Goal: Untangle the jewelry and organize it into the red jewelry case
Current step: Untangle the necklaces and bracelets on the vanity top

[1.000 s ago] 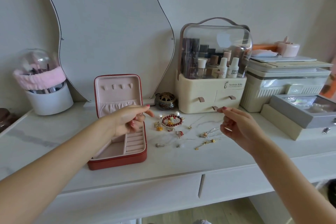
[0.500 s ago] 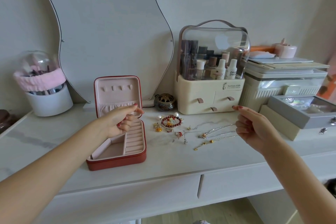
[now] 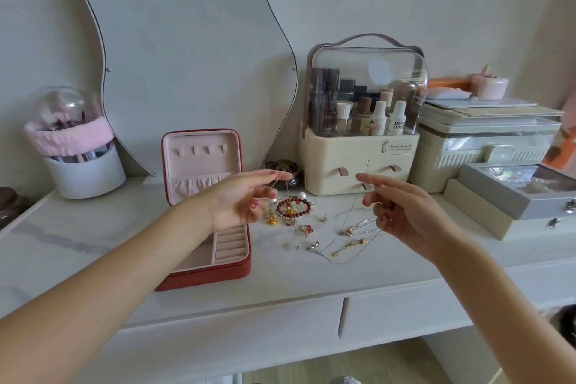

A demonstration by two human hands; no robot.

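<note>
- The person's left hand (image 3: 240,199) hangs above the open red jewelry case with pale pink lining (image 3: 204,271), thumb and forefinger pinched on one end of a thin silver chain (image 3: 346,224); the other fingers curl loosely.
- The right hand (image 3: 402,215) is raised over the white marble-look dressing table top (image 3: 78,246), its fingers curled and gripping the chain's other part; the fine strand droops from both hands to the tabletop.
- The case stands at the left of the jewelry, lid upright, its ring rolls and tray bare.
- Between the hands on the tabletop lies the loose jewelry: a dark red beaded bracelet (image 3: 293,207) with pearls just beside it, small gold charms (image 3: 271,221), a gold bead chain (image 3: 352,243) and silver pendant chains (image 3: 358,227), some overlapping.
- Farther back stand a cream cosmetics organiser with clear domed lid (image 3: 358,121) holding bottles, and a small dark round jar (image 3: 282,167) beside it.
- At far left is a white brush holder with a pink fluffy band (image 3: 81,150); a wavy frameless mirror (image 3: 184,50) leans on the wall.
- At right, grey and cream boxes (image 3: 511,193) are stacked.
</note>
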